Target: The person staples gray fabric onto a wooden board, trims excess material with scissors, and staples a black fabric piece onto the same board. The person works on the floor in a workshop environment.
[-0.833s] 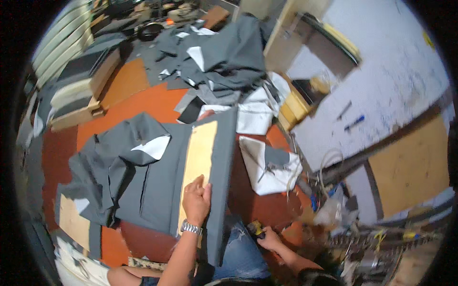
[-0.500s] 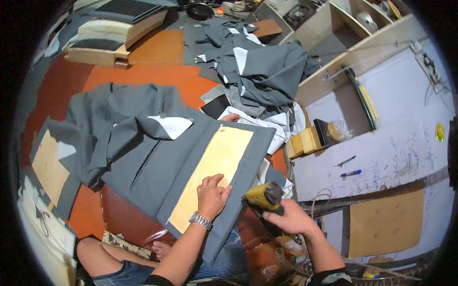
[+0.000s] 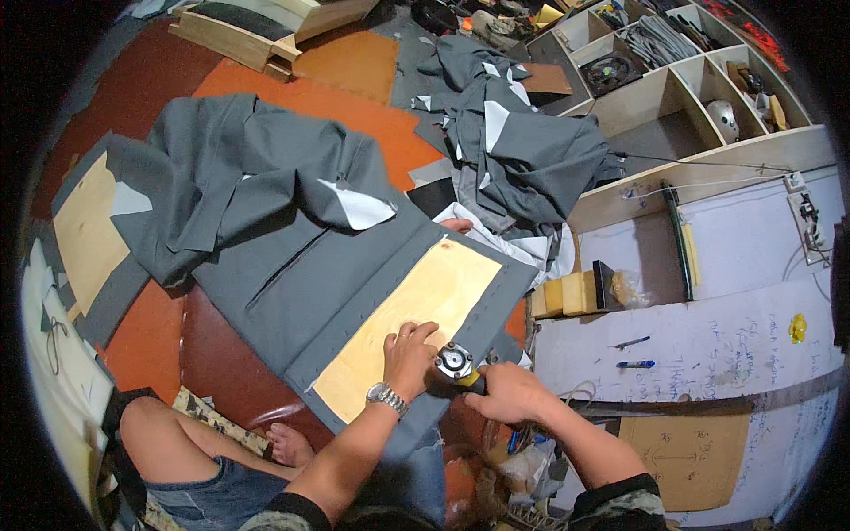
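A pale wood panel (image 3: pixel 421 296) lies on grey upholstery fabric (image 3: pixel 332 323), which shows as a border folded along its long edges. My left hand (image 3: pixel 407 363), with a watch at the wrist, rests on the panel's near right edge, its fingers apart and holding nothing. Wrapped around the handle of a yellow and black staple gun (image 3: pixel 456 363) is my right hand (image 3: pixel 513 392). The gun's round top faces up, right beside my left fingers, over the fabric border. Its nose is hidden, so I cannot tell whether it touches.
More grey fabric (image 3: pixel 540 159) is heaped at the far side. A second fabric-edged wood panel (image 3: pixel 88 234) lies at the left. On the right stand a compartmented wooden shelf (image 3: pixel 655 115) and foam blocks (image 3: pixel 567 294). A bare foot (image 3: pixel 289 444) rests below the panel.
The staple gun has moved in from the right, up to my left fingers, and turned so its round top shows. The view has shifted; my left hand stays on the panel.
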Demonstrator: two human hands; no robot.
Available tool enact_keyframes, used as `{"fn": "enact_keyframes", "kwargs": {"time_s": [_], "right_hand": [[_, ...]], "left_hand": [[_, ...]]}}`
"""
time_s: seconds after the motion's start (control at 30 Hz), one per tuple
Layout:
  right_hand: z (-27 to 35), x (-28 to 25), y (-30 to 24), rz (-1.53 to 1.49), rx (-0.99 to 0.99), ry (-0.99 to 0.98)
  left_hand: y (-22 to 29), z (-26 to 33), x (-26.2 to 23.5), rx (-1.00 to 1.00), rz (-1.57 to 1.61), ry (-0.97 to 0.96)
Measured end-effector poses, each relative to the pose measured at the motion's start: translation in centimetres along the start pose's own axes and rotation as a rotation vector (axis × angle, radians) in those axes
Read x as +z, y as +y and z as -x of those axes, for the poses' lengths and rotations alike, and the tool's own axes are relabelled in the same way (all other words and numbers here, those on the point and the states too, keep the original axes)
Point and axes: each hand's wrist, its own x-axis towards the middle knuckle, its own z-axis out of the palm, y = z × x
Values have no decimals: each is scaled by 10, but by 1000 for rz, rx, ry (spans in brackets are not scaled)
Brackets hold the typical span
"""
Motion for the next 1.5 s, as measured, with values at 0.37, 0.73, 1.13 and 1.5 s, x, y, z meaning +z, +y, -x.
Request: {"fn": "enact_keyframes", "kwargs": {"time_s": [0.37, 0.73, 1.13, 1.5], "right_hand": [[60, 187, 113, -1014, 4, 287], [-14, 442, 49, -1460, 218, 411], [-28, 410, 57, -1005, 314, 334], [-75, 522, 45, -990, 351, -33]], "left_hand": [[-16, 59, -52, -248, 185, -403], [1, 98, -74, -98, -68, -116], [-24, 96, -96, 45, -105, -21], [-30, 102, -87, 8, -151, -38]]}}
